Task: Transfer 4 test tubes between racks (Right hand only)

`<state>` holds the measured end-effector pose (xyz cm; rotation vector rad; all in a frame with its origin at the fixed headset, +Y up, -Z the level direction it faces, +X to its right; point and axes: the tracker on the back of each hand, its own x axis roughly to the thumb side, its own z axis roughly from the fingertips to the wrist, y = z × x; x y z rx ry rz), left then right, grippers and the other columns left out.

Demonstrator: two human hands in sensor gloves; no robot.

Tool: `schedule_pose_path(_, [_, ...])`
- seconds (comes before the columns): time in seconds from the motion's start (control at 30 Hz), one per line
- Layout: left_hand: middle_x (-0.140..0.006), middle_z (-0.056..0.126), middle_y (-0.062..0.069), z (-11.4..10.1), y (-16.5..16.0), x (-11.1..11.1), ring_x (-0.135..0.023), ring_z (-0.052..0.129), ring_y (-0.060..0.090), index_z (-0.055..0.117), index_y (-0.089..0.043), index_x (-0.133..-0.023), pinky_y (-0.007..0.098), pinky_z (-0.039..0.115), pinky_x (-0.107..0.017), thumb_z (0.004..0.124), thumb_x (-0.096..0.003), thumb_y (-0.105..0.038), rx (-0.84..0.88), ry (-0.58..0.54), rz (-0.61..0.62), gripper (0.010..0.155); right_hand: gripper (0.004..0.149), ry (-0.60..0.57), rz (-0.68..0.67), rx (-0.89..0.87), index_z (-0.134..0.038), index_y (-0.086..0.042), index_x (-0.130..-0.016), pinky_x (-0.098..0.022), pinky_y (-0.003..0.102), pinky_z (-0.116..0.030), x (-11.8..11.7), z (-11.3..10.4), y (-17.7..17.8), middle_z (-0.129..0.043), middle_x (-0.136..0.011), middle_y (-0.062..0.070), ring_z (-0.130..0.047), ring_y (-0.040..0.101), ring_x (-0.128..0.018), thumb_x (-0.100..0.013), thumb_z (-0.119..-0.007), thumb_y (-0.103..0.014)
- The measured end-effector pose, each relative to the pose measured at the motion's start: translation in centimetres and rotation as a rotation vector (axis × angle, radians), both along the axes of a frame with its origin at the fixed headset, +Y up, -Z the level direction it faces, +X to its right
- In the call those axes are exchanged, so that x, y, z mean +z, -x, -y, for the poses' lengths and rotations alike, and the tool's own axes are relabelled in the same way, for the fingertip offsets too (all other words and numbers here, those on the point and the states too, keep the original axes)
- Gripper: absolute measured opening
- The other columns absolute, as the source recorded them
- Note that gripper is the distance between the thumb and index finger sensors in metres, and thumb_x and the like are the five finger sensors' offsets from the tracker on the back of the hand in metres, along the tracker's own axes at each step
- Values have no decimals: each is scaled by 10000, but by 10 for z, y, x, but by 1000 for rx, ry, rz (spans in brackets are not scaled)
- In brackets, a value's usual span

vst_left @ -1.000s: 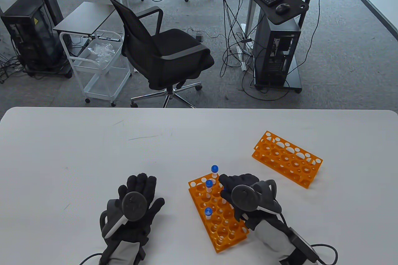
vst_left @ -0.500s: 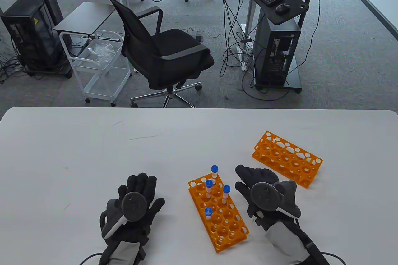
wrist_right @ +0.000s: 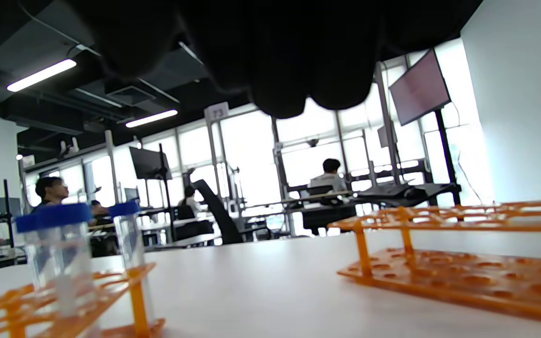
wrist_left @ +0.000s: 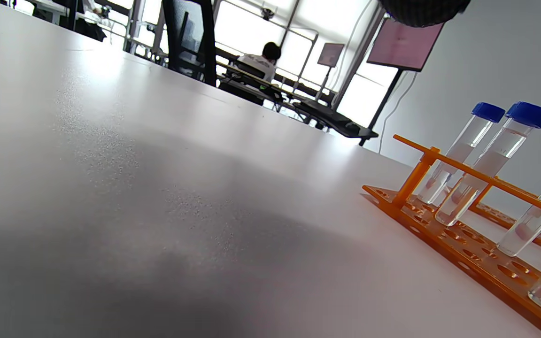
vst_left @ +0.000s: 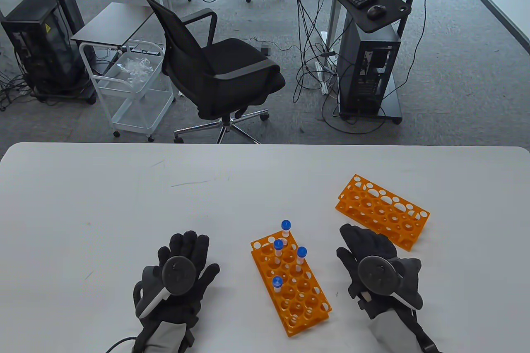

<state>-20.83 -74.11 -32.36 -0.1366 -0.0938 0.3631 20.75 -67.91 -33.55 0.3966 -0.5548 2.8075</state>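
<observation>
A: What is nearest to the camera side of the table?

B: The 2 gloved hands. The left hand point(vst_left: 182, 270) lies flat on the white table point(vst_left: 83, 204), palm down, fingers spread, holding nothing. The right hand point(vst_left: 374, 262) also rests on the table, palm down, fingers extended forward and a little apart, and it is empty.

A: And where is the right hand compared to the racks?

B: It is between them. The near rack point(vst_left: 290, 282) stands to its left, apart from it. The far rack point(vst_left: 383, 212) is just beyond its fingertips; I cannot tell if they touch it.

A: Where are the tubes?

B: All 4 test tubes point(vst_left: 278, 248) with blue caps stand upright in the near rack, 3 at its far end and 1 near the middle. In the left wrist view the tubes point(wrist_left: 484, 164) are clear and lean slightly because the camera is tilted. In the right wrist view 2 tubes point(wrist_right: 59, 253) appear at the left, blurred, and the far rack point(wrist_right: 458, 272) at the right, with no tubes in it.

A: What is behind the table?

B: A black office chair point(vst_left: 215, 67), a white cart point(vst_left: 128, 84) and a computer stand point(vst_left: 368, 59) on grey carpet.
</observation>
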Motion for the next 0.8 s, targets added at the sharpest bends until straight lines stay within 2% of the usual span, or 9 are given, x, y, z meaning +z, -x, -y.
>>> schedule_pose_path(0.17, [-1227,25,-148,2,0,0,-1132,-68,146,110,-507,-1148,406,-25,-821,494,-585,-681,-10,14,-5,703,570,48,12,-34,-711,-123,-987,-622,655,-589,0,16,-3,-819,-968,180,-777,446,-860,-487,-752,-394])
schedule_pose_path(0.3, [-1227,26,-149,2,1,-1,-1132,-69,147,112,-507,-1148,407,-25,-820,495,-585,-681,-17,20,-17,703,576,65,12,2,-701,-125,-993,-629,656,-579,0,25,-2,-803,-983,180,-756,447,-879,-487,-749,-396])
schedule_pose_path(0.8, [-1227,25,-149,3,2,0,-1132,-68,141,112,-507,-1148,406,-25,-820,495,-585,-680,-28,32,-26,703,583,156,76,-23,-681,-127,-1003,-638,660,-560,-4,53,-21,-771,-1007,183,-713,453,-908,-487,-746,-390])
